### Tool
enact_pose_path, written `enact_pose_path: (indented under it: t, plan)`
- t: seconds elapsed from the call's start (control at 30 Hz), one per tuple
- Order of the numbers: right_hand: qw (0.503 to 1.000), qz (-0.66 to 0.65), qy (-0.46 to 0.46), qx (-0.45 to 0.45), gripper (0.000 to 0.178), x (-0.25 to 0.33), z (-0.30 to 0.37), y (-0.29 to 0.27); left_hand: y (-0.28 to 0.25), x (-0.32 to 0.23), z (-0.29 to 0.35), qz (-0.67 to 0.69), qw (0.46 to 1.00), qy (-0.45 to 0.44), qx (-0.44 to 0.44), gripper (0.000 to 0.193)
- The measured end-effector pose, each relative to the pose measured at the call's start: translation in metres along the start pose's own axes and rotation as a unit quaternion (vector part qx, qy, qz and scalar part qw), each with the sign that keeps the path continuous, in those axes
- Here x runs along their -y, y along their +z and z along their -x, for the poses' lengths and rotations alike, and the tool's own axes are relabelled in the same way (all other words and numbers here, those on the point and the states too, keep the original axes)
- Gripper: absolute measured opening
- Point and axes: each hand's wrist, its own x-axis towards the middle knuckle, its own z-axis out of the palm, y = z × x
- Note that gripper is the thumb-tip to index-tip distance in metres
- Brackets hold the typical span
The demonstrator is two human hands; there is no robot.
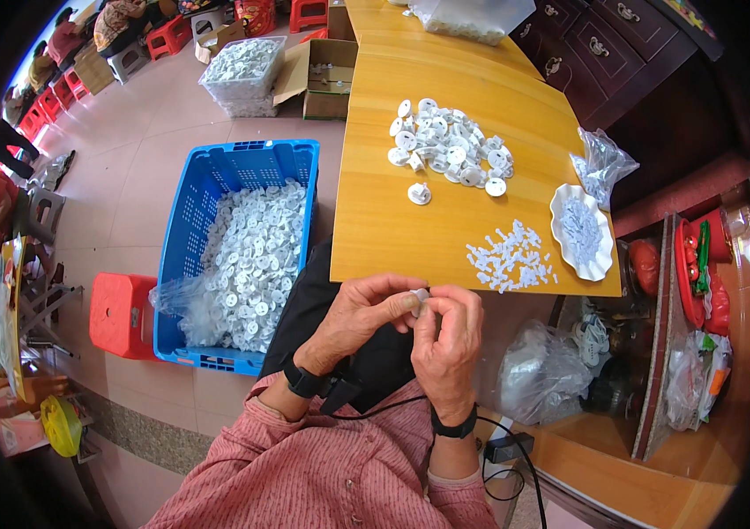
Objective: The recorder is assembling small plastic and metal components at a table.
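Close to the table's near edge, my left hand (353, 319) pinches a small white plastic part (419, 296) between thumb and fingers. My right hand (447, 339) is closed against the same part from the other side; whether it also holds a smaller piece is hidden by the fingertips. Beyond the hands, many small white plastic pins (509, 256) lie loose on the yellow wooden table (375, 220). Farther back is a heap of round white plastic parts (454, 150), with a single one (419, 194) lying apart in front of it.
A white scalloped dish (604, 261) of small pieces and a clear plastic bag (604, 163) sit at the table's right edge. To my left stand a blue crate (165, 291) full of white parts and a red stool (119, 315). Open shelves (648, 353) are on the right.
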Motion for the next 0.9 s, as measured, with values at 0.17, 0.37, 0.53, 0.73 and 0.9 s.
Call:
enact_pose_path:
  t: [0.17,0.37,0.53,0.73,0.9]
  plan:
    - [0.999,-0.041,0.025,0.013,0.016,-0.0021,0.0027,0.0025,-0.0009,-0.0001,0.0010,0.022,1.000,-0.007,-0.010,0.023]
    - [0.997,-0.059,0.041,0.017,0.015,-0.0011,0.0028,0.0044,-0.0022,0.0013,0.0015,0.007,1.000,0.005,-0.001,0.021]
    - [0.994,-0.094,0.059,0.015,0.012,0.0000,0.0023,0.0037,-0.0038,-0.0002,0.0024,-0.009,1.000,0.008,0.001,0.022]
    - [0.979,-0.170,0.111,0.003,0.008,-0.0001,0.0025,-0.0005,-0.0023,0.0001,0.0009,0.037,0.999,-0.014,-0.018,0.024]
    - [0.976,-0.178,0.125,0.016,0.008,0.0013,0.0017,-0.0012,-0.0031,0.0001,0.0015,0.047,0.999,-0.017,-0.018,0.023]
